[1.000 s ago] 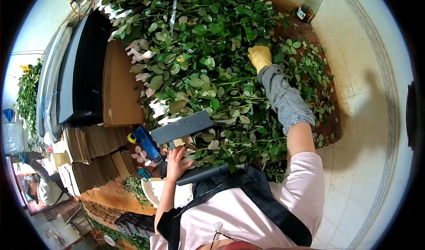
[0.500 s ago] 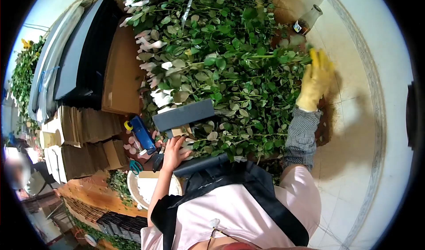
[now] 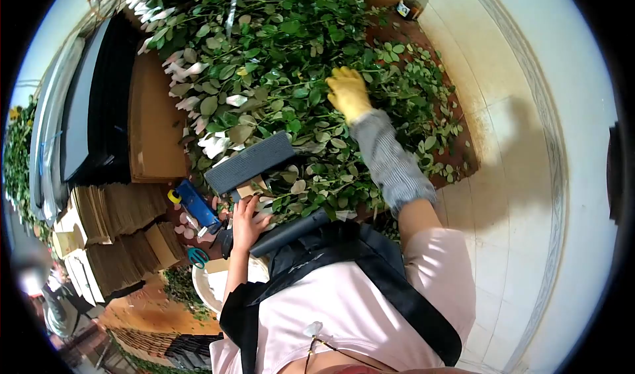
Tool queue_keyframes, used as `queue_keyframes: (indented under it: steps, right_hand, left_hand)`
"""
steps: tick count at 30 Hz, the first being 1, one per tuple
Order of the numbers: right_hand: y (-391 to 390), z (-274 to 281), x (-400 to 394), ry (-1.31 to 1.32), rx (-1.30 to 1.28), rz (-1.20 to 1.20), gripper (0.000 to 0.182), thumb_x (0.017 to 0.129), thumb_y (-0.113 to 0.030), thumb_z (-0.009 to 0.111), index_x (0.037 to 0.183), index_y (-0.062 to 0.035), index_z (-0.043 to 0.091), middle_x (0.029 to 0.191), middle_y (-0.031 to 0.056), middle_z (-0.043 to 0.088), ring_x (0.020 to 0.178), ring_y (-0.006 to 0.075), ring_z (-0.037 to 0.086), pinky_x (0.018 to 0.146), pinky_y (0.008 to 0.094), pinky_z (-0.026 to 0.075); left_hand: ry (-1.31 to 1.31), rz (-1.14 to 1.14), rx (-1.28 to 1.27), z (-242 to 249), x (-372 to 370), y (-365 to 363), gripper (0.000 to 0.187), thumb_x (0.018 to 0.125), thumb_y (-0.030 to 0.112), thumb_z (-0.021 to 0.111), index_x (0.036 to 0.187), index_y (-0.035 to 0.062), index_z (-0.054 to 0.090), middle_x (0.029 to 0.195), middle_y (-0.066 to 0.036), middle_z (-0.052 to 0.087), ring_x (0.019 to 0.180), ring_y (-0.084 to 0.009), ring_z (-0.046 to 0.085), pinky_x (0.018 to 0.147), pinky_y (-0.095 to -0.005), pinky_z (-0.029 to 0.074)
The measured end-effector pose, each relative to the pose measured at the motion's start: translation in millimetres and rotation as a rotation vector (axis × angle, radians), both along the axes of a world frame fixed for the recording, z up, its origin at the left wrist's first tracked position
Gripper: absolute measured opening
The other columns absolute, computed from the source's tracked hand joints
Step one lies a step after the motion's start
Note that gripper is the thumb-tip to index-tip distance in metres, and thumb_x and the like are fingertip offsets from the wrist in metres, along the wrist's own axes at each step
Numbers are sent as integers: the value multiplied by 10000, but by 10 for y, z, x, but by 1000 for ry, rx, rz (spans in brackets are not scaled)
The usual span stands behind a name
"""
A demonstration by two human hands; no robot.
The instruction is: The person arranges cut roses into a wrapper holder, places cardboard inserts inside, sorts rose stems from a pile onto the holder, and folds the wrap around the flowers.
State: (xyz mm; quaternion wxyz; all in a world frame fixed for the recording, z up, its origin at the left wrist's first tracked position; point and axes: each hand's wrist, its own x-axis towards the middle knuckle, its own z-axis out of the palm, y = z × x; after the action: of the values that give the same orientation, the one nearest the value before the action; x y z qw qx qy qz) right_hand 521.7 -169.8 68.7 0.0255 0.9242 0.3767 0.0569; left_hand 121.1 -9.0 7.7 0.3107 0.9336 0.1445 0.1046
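Farthest left of the heap of leafy stems (image 3: 284, 76) lie dark flat sheets (image 3: 92, 109) and a brown cardboard sheet (image 3: 155, 129), the cardboard touching the heap's pale bud ends; below them stand stacks of brown paper sleeves (image 3: 112, 232). A blue tool (image 3: 196, 205) with a yellow knob lies just left of the heap's lower edge, and small teal-handled scissors (image 3: 197, 257) lie below it, beside a white bowl (image 3: 211, 284). The bare left hand (image 3: 248, 223) rests at the lower left edge of the heap, its fingers curled loosely over a small tan piece under a dark ribbed block (image 3: 250, 163) that sits tilted on the leaves; whether they truly grip it I cannot tell. A dark bar (image 3: 291, 232) runs along the heap's near edge, against the apron. The right hand (image 3: 347, 93), in a yellow glove above a checked sleeve, is pressed down into the middle of the heap, fingers bent in among the stems, though what they hold is hidden by leaves. A glass bottle (image 3: 413, 0) stands at the heap's upper right corner, on the reddish table (image 3: 463, 155) beside the pale tiled floor (image 3: 529, 175)
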Motion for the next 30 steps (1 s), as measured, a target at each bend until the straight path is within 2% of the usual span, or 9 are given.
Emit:
queue_keyframes:
  steps: [3,7,10,11,17,21,23,25,30]
  right_hand:
    - [221,-211,106,41,40,33,235,916,-195,606,1119,-151,716,1375,27,606,1396,234,426,1190,427,257]
    - [-135,62,33,-78,357,6,163,873,-126,591,949,-117,734,999,90,733,986,256,678,1017,429,458]
    - [-649,101,43,-4,124,-191,134,872,-100,574,879,-75,705,839,123,713,764,318,684,713,421,551]
    - [-879,85,-26,-105,295,-137,139,884,-102,582,922,-57,708,838,133,713,773,306,687,666,393,549]
    - [-919,454,-547,97,522,-154,436,940,-188,660,1361,-126,568,1222,158,678,1106,328,647,1024,442,503]
    - [-392,161,-374,-38,473,65,373,897,-215,683,1261,-148,633,1282,111,649,1228,301,570,1119,432,383]
    - [-213,-7,-361,-111,150,-107,369,863,-236,669,1218,-138,646,1368,117,579,1272,306,513,1117,465,344]
    - [-264,-1062,107,-195,87,-139,416,871,-394,562,1179,-132,662,1309,124,601,1233,300,530,1089,467,361]
    - [-342,-22,-78,-326,626,-81,336,704,-54,753,1028,-65,667,1098,131,689,1036,311,650,993,438,475]
  left_hand:
    - [22,3,11,-21,-12,17,648,689,171,845,1276,46,601,1196,-154,576,1035,-380,536,896,-467,475]
    - [-7,10,13,1,-16,4,661,700,164,841,1303,68,588,1207,-154,573,1056,-379,541,899,-467,471]
    - [-11,13,-21,24,-10,2,627,715,182,833,1284,51,602,1184,-152,583,1028,-380,539,898,-460,471]
    - [-8,20,-33,24,-19,3,629,714,180,834,1283,50,602,1180,-151,584,1034,-379,540,899,-460,471]
    - [-62,25,-27,-29,-35,7,628,706,169,829,1276,31,603,1166,-150,575,1031,-372,538,893,-450,473]
    - [-53,3,1,-44,-26,25,623,705,167,825,1269,21,603,1162,-155,573,1027,-372,538,889,-451,476]
    - [-58,6,-3,-69,-31,23,625,699,174,830,1259,15,603,1158,-161,570,1030,-379,534,893,-455,475]
    - [-62,9,-6,-73,-37,24,634,695,173,833,1263,16,600,1160,-163,570,1035,-380,533,894,-464,474]
    - [3,10,6,-64,-45,24,640,703,191,840,1276,45,597,1086,-153,563,1002,-377,532,863,-462,483]
